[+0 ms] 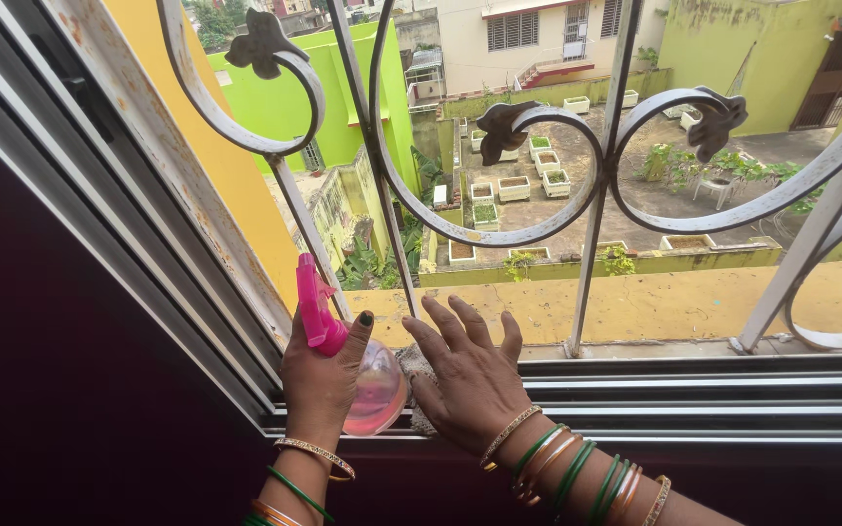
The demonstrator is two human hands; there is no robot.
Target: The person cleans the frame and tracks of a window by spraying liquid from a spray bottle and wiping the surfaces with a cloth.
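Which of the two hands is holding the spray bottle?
The left hand grips the pink spray bottle by its neck. The right hand instead lies flat, pressing a cloth on the window track.

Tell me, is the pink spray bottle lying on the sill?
No, the left hand holds the spray bottle upright.

Both forearms are bare, with no sleeves in view. The left hand (319,375) has a dark-painted thumbnail (365,319). Just below it, the wrist carries a thin patterned gold bangle (315,452); further down the forearm sit a slim green bangle (296,493) and an orange one (270,511). The right hand (470,375) shows no rings. Just behind it lies a beaded gold bangle (509,434), then a stack of green and gold bangles (567,469), ending with another gold bangle (659,499).
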